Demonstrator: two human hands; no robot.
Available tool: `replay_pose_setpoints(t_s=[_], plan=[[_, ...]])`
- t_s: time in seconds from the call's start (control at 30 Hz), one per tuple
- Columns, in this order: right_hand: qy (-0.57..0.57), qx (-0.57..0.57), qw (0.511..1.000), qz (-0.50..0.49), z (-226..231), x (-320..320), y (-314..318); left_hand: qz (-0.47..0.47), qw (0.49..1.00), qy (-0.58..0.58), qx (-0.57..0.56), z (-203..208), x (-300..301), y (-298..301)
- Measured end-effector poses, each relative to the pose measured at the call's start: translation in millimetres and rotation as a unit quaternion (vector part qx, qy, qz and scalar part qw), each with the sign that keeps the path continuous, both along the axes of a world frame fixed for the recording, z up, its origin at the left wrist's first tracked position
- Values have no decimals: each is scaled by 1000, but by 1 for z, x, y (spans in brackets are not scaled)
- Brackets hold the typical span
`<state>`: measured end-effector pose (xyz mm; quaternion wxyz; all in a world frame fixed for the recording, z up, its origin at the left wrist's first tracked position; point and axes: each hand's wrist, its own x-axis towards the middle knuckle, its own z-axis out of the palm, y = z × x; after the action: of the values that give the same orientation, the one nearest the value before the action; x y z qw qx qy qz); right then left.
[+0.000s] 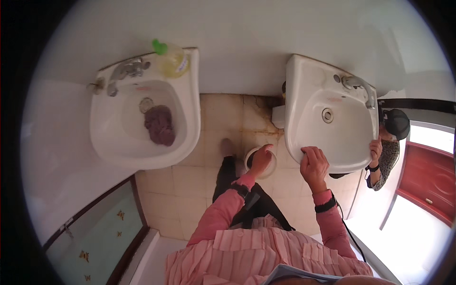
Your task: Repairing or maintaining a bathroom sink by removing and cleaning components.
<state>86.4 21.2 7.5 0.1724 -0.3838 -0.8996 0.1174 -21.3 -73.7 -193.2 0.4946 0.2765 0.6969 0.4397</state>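
A: What are the hands doing?

B: From far away, I see the right hand (pixel 314 166) at the near left corner of the right sink (pixel 295 118). Its fingers curl by the rim. I can't tell if it grips or hides something small. The left hand (pixel 260 161) is over a round white tub (pixel 272 169) on the floor. Its fingers are partly bent, and I can't tell if they hold anything.

A: Which step is this?

B: I'd say it's work at the right sink's edge. I think the next move calls for a gentle touch on that smooth rim, and care not to bump the tub.

A: Count for me!

B: Two sinks, counting the left sink (pixel 192 109). Two taps, the left tap (pixel 127 70) and right tap (pixel 360 84). One soap bottle (pixel 172 61), one purple cloth (pixel 160 125), one tub. Two hands here, plus another person's hand (pixel 375 149) on the right sink's right edge.
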Motion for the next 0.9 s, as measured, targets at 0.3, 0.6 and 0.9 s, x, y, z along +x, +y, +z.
replay_pose_setpoints(t_s=[0.3, 0.6, 0.9], plan=[[35, 5, 999, -4, -14, -3, -11, -5, 999, 36, 21, 17, -48, -99], [28, 8, 998, -56, -20, 13, -3, -23, 988, -129, -85, 100, -36, -117], [35, 64, 979, -192, -29, 1, -30, -81, 988, -106, -75, 110, -53, -135]])
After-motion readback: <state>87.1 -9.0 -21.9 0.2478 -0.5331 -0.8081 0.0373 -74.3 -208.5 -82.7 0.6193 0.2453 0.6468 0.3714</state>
